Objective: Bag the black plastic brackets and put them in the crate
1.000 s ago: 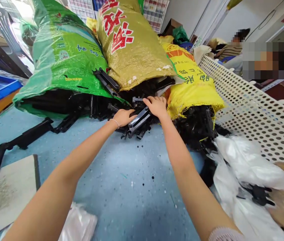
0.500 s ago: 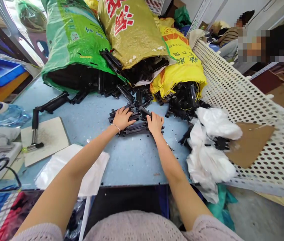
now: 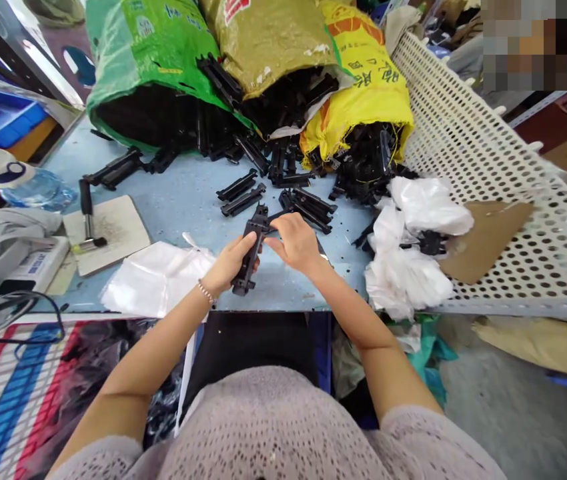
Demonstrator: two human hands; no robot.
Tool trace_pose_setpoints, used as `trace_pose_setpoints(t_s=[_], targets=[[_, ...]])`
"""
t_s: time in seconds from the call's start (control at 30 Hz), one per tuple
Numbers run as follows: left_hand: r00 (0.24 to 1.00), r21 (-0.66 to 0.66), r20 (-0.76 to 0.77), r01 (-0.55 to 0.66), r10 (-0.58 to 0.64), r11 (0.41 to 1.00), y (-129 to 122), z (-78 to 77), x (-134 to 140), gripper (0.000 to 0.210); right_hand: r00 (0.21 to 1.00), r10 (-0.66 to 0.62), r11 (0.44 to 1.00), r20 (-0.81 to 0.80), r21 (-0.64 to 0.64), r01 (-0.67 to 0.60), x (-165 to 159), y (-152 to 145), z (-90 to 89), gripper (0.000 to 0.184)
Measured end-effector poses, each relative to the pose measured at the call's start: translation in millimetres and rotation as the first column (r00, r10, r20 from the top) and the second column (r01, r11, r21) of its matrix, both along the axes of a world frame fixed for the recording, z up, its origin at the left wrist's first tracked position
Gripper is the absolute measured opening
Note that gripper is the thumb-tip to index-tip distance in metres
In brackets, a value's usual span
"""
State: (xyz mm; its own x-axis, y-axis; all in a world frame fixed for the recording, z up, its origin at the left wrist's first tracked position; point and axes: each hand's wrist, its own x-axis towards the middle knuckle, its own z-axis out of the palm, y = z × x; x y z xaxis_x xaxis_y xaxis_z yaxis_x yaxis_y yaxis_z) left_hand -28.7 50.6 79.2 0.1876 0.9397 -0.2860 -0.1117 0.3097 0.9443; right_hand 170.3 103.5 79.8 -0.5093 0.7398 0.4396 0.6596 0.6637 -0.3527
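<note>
My left hand [image 3: 231,263] is wrapped round a long black plastic part [image 3: 249,263], held tilted above the front of the blue table. Close by on the right, my right hand [image 3: 296,243] is curled with thumb and fingertips at the upper side of that part. A dark piece shows behind its fingers, but what they grip is partly hidden. Beyond the hands lie a pair of similar black parts [image 3: 243,200] on the left and a small cluster of black parts [image 3: 308,207] on the right.
Green [image 3: 153,60], gold [image 3: 268,53] and yellow sacks [image 3: 363,87] spill black parts at the back. White plastic bags [image 3: 408,267] lie right, beside a perforated white panel [image 3: 488,153]. Left are clear bags [image 3: 158,277], a board [image 3: 113,233] with a hammer-like tool [image 3: 87,213], and a bottle [image 3: 28,180].
Both hands were flat over the parts on the table; now they are nearer my body, the left with one lifted part. The view has tilted down.
</note>
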Motion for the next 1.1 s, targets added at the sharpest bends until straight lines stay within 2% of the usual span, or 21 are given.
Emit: trace_pose_setpoints(t_s=[0.07, 0.13, 0.23, 0.37, 0.43, 0.5, 0.57, 0.6, 0.67, 0.73, 0.77, 0.83, 0.93, 1.0, 1.1], targets=[[0.998, -0.089, 0.063, 0.02, -0.014, 0.996, -27.3, 1.2, 6.3, 0.056, 0.996, 0.061, 0.998, 0.065, -0.015, -0.061, -7.1, -14.6, 0.8, 0.047], [0.996, -0.13, 0.093, 0.01, 0.002, 0.991, -41.8, -1.9, 10.8, 0.057, 0.996, 0.064, 0.994, 0.058, -0.089, -0.059, -9.5, -23.9, -2.0, 0.051], [0.994, -0.135, 0.071, -0.072, 0.082, 0.988, -46.7, -12.1, 11.9, 0.064, 0.999, 0.045, 0.976, 0.003, -0.214, -0.043, -10.5, -47.2, -11.4, 0.055], [0.992, -0.162, 0.07, -0.097, 0.11, 0.982, -45.5, -28.1, 12.0, 0.074, 0.972, 0.22, 0.95, 0.08, -0.243, -0.194, -15.5, -101.9, -30.9, 0.051], [0.995, -0.184, 0.049, -0.076, 0.086, 0.98, -45.2, -37.3, 17.8, 0.074, 0.967, 0.238, 0.935, 0.09, -0.292, -0.203, -15.1, -121.0, -40.7, 0.051], [0.995, -0.162, -0.078, -0.066, 0.054, 0.984, -44.6, -48.3, 28.0, 0.07, 0.986, 0.137, 0.929, 0.095, -0.358, -0.094, -6.2, -122.8, -48.4, 0.054], [0.95, -0.088, -0.311, -0.047, 0.017, 0.995, -44.1, -60.3, 40.3, 0.073, 0.983, -0.106, 0.922, 0.15, -0.356, 0.154, 14.1, -107.2, -54.9, 0.05], [0.902, -0.051, -0.432, -0.018, -0.006, 0.999, -44.1, -65.8, 46.3, 0.079, 0.947, -0.262, 0.896, 0.186, -0.319, 0.31, 28.0, -95.2, -58.4, 0.045], [0.79, -0.016, -0.611, 0.062, -0.059, 0.998, -45.4, -74.6, 56.1, 0.085, 0.82, -0.521, 0.782, 0.235, -0.253, 0.569, 58.3, -69.7, -66.8, 0.04], [0.709, 0.024, -0.702, 0.119, -0.068, 0.993, -47.7, -78.8, 62.4, 0.077, 0.74, -0.632, 0.679, 0.23, -0.295, 0.672, 83.2, -51.9, -75.5, 0.045], [0.693, 0.07, -0.72, 0.132, -0.042, 0.989, -48.9, -78.9, 64.4, 0.072, 0.737, -0.648, 0.656, 0.194, -0.351, 0.669, 90.5, -48.7, -78.7, 0.045], [0.736, 0.21, -0.676, 0.15, 0.033, 0.966, -50.7, -75.2, 67.0, 0.067, 0.771, -0.636, 0.675, 0.036, -0.458, 0.578, 91.5, -55.1, -80.1, 0.043], [0.912, 0.375, -0.405, 0.098, 0.068, 0.922, -52.0, -61.9, 68.9, 0.077, 0.834, -0.494, 0.803, -0.247, -0.496, 0.329, 66.3, -87.0, -66.7, 0.038], [0.969, 0.386, -0.236, 0.029, 0.069, 0.922, -54.0, -50.9, 68.1, 0.08, 0.874, -0.374, 0.874, -0.31, -0.434, 0.22, 46.6, -105.6, -51.3, 0.034], [0.987, 0.395, -0.16, 0.038, 0.028, 0.918, -61.4, -38.5, 63.4, 0.075, 0.917, -0.302, 0.948, -0.26, -0.178, 0.262, 32.6, -106.0, -33.8, 0.039]])
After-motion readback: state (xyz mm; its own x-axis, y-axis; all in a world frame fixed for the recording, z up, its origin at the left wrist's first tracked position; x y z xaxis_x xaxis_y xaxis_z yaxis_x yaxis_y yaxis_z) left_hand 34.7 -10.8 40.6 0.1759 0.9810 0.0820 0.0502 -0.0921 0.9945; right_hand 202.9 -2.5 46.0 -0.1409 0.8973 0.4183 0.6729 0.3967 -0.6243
